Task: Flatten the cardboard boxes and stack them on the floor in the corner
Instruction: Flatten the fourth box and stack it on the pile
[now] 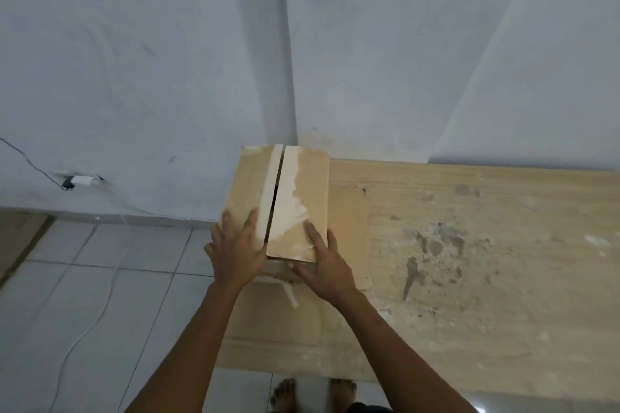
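Reaching in with both forearms from the bottom edge: pressing the left hand (235, 245), fingers spread wide and flat, on the left flap (241, 198) of the box (250, 178); pinching the near edge of the right flap (315, 184) with the right hand (323, 260), thumb seemingly tucked beneath. Standing the box upright, not yet flattened, on a flat sheet of cardboard (350, 238) at the left end of the table (486, 278), close to the wall corner.

Possibly risking a slide off that near table end under a hard push. Risking a flap ripping along the torn tape marks. Risking bare feet (285, 392) catching the cable (113, 285) on the tiles.

Counting: one box, two flaps, one sheet, one table, one charger (80, 180), one cable, two hands, two feet.
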